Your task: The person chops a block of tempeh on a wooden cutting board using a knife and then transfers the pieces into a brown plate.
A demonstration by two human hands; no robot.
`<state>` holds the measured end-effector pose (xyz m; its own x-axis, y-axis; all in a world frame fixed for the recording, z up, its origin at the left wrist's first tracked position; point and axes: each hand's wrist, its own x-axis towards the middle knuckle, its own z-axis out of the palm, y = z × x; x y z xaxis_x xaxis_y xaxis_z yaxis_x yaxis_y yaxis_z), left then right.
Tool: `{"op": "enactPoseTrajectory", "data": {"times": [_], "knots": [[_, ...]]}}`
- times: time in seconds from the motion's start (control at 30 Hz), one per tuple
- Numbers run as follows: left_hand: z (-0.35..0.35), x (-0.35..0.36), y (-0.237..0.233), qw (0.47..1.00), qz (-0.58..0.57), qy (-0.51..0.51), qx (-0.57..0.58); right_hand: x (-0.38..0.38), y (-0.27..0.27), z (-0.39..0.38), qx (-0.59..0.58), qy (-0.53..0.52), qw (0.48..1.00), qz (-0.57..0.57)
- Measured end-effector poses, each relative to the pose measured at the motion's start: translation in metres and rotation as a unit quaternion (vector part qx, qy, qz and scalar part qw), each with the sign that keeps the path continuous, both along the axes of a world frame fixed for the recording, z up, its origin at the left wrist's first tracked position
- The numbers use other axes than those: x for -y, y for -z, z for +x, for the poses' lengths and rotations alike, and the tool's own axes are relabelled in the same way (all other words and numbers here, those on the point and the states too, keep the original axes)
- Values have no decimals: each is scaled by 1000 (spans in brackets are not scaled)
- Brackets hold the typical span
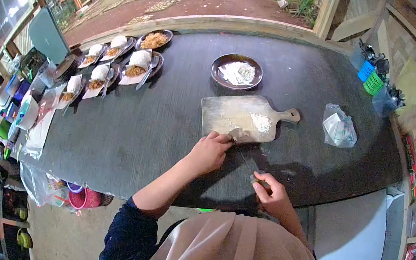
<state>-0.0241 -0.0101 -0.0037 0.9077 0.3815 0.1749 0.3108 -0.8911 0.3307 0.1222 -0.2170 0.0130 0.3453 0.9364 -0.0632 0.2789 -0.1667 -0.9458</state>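
Note:
My left hand [210, 151] rests at the near edge of a wooden cutting board [227, 108], its fingers closed on a small grey-brown piece [240, 135] whose kind I cannot make out. To the right and closer to me, my right hand [273, 193] grips a knife, whose thin blade [247, 161] points toward the board and is hard to see against the dark table. White powder [261, 123] lies on the board near its handle. Beyond the board stands a dark brown plate [215, 76] with white, flour-like food [238, 73] on it.
On the dark table [126, 133], a clear plastic bag [339, 126] with something white inside lies at right. Several plates of rice and shredded food [135, 70] with spoons line the far left. A blue basket [366, 71] and a green basket [374, 83] of cutlery stand at the back right.

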Motion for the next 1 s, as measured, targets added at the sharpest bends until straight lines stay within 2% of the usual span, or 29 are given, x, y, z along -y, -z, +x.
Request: {"op": "enactPoseTrajectory", "data": {"times": [0.03,0.43,0.5,0.53,0.6,0.7,0.8,0.83,0.9,1.0], "knots": [[0,1,-1,1000,6,1,6,2,-2,-1,-21,1,999,-28],[2,-1,-2,1000,16,3,19,-8,8,5,-1,-6,1000,-2],[0,0,1,1000,18,0,21,-2,-6,3,-72,6,991,-116],[0,0,2,1000,15,0,19,-1,-4,3,-74,6,990,-118],[2,1,2,1000,18,-7,17,2,2,4,-29,-20,998,-44],[2,2,3,999,16,-13,24,-1,24,6,18,-21,999,16],[2,1,0,1000,16,-6,4,-11,20,-1,40,-2,998,42],[2,2,1,1000,19,-2,3,-7,18,0,40,2,998,44],[1,0,0,1000,5,-6,8,-6,8,6,-46,-27,998,-31],[1,0,-2,1000,2,0,0,1,1,5,-28,-19,999,-42]]}}
